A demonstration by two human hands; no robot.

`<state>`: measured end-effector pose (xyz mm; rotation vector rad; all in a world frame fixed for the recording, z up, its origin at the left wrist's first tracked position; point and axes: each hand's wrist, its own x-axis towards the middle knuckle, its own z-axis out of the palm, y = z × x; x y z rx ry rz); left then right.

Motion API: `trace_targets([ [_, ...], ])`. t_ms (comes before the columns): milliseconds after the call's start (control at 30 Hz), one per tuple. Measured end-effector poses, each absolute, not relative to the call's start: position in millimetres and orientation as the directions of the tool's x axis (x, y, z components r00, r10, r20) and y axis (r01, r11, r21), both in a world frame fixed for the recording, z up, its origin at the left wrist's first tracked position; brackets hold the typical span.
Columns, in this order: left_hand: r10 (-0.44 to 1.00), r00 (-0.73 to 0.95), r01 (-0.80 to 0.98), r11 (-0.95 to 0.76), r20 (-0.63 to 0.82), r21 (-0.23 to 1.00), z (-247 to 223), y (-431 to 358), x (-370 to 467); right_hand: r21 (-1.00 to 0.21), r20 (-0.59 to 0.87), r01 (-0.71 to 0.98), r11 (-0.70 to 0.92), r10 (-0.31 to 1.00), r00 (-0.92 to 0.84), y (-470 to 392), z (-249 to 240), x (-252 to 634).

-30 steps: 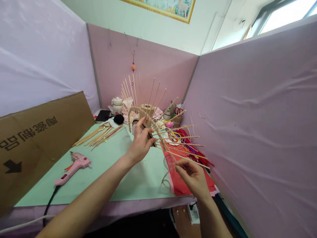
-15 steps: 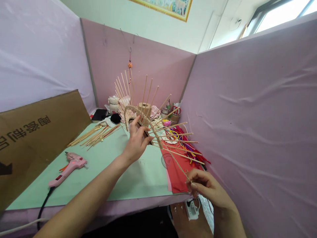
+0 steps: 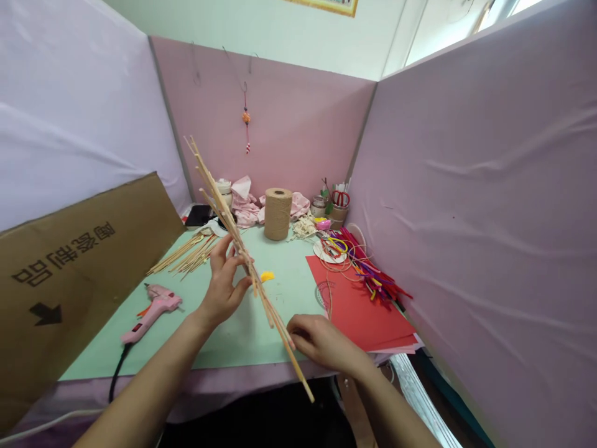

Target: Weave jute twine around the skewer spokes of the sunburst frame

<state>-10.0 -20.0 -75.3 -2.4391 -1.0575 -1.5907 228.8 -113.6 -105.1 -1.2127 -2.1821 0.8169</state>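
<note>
A fan-shaped frame of thin wooden sticks is turned edge-on to me and slants from upper left down to lower right above the green table. My left hand grips it near the middle, fingers curled around the sticks. Lower down, my right hand pinches the sticks near the front table edge. One stick end juts past the table edge.
A twine spool stands at the back centre. Loose sticks lie at the back left, a pink glue gun at the left beside a cardboard sheet. Red paper and coloured pipe cleaners lie on the right.
The stick frame has swung from facing me, spread like a fan, to edge-on. My right hand came in from the right to the sticks' lower part. The camera tilted down a little.
</note>
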Motion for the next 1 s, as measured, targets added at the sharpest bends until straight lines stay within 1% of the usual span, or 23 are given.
trace_targets([
  [133,0.500,0.222,0.550,-0.773,0.837,0.316,-70.7,-9.4,-2.6,-0.713,0.155,0.560,0.421,0.874,-0.460,-111.8,-105.8,228.5],
  [267,0.478,0.246,0.482,-0.815,0.843,0.322,-69.1,0.9,7.5,-0.748,0.266,0.496,0.442,0.884,-0.386,-108.2,-104.7,231.2],
  [400,0.492,0.283,0.478,-0.817,0.823,0.324,-70.2,0.2,14.2,-0.822,0.371,0.387,0.418,0.908,-0.192,-101.6,-103.7,222.4],
  [500,0.523,0.315,0.498,-0.801,0.792,0.331,-68.2,-2.0,21.3,-0.887,0.423,0.191,0.420,0.906,-0.029,-95.9,-105.3,208.0],
  [567,0.544,0.325,0.516,-0.788,0.774,0.336,-66.0,-2.6,27.9,-0.893,0.450,0.082,0.443,0.888,0.094,-91.7,-107.7,198.9],
  [633,0.560,0.322,0.542,-0.770,0.764,0.336,-64.5,-3.2,35.4,-0.877,0.479,0.075,0.474,0.853,0.210,-87.3,-110.7,193.1],
  [700,0.585,0.289,0.586,-0.734,0.758,0.344,-64.7,-4.9,42.7,-0.855,0.517,0.136,0.500,0.807,0.285,-83.1,-114.1,191.6],
  [767,0.627,0.236,0.629,-0.681,0.742,0.375,-66.5,-8.5,48.7,-0.841,0.542,0.195,0.505,0.780,0.314,-79.5,-118.5,193.7],
  [833,0.686,0.225,0.620,-0.649,0.692,0.441,-68.6,-14.2,53.3,-0.842,0.540,0.222,0.492,0.774,0.332,-76.6,-123.7,197.2],
  [933,0.790,0.314,0.546,-0.604,0.527,0.580,-69.2,-25.8,58.6,-0.850,0.527,0.225,0.476,0.776,0.348,-74.4,-130.9,201.0],
  [1000,0.839,0.350,0.495,-0.544,0.417,0.678,-67.7,-34.1,61.6,-0.836,0.548,0.248,0.489,0.763,0.344,-74.5,-133.3,201.5],
])
